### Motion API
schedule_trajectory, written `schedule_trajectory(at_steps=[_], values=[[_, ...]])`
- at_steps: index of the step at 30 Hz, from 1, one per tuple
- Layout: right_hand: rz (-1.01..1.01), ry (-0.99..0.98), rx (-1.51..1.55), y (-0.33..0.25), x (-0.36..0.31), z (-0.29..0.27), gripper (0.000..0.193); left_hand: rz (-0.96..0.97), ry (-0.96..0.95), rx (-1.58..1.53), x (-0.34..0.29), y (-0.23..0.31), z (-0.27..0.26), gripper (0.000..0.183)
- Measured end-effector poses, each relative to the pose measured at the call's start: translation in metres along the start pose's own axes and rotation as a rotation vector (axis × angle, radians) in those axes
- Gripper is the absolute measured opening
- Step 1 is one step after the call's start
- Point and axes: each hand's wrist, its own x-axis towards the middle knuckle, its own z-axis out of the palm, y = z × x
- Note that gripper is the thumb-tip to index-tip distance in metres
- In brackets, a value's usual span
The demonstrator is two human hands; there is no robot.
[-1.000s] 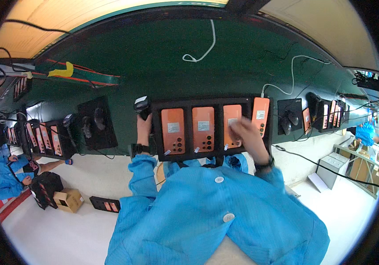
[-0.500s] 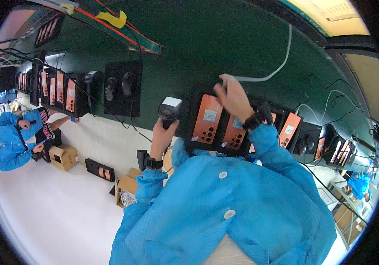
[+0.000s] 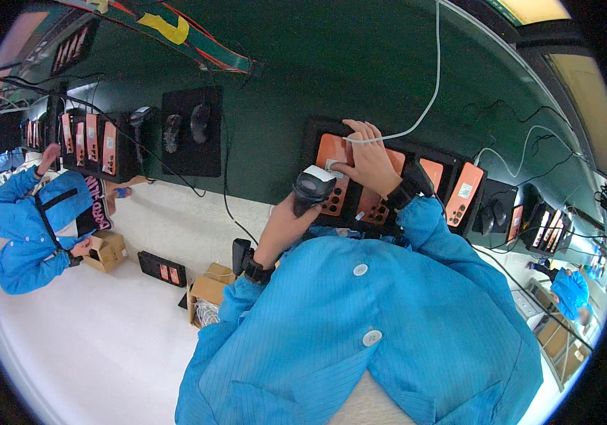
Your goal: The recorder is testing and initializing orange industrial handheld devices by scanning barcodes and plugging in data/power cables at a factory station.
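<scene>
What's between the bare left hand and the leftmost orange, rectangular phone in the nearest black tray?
A black handheld scanner with a white label, gripped by the left hand; in the head view it overlaps the phone at lower left.

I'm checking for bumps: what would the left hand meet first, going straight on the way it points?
Led by the black scanner it holds, the left hand would probably meet the orange phone just ahead. Height is unclear; it might pass above.
</scene>
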Motion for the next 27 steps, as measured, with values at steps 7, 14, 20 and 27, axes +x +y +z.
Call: schedule_trajectory(at_steps=[7, 14, 20, 27], values=[[-0.045, 0.006, -0.013, 0.005, -0.003, 0.003, 0.058, -0.108, -0.06, 0.096, -0.007, 0.026, 0.004, 0.041], [0.033, 0.115, -0.005, -0.014, -0.019, 0.0, 0.05, -0.047, 0.213, 0.136, 0.008, 0.026, -0.007, 0.043], [0.281, 0.024, -0.06, -0.039, -0.043, 0.015, 0.05, 0.133, 0.469, 0.264, 0.085, -0.017, -0.03, 0.048], [0.326, 0.099, -0.105, -0.054, -0.031, -0.008, 0.05, 0.085, 0.439, 0.398, 0.139, -0.052, -0.01, 0.046]])
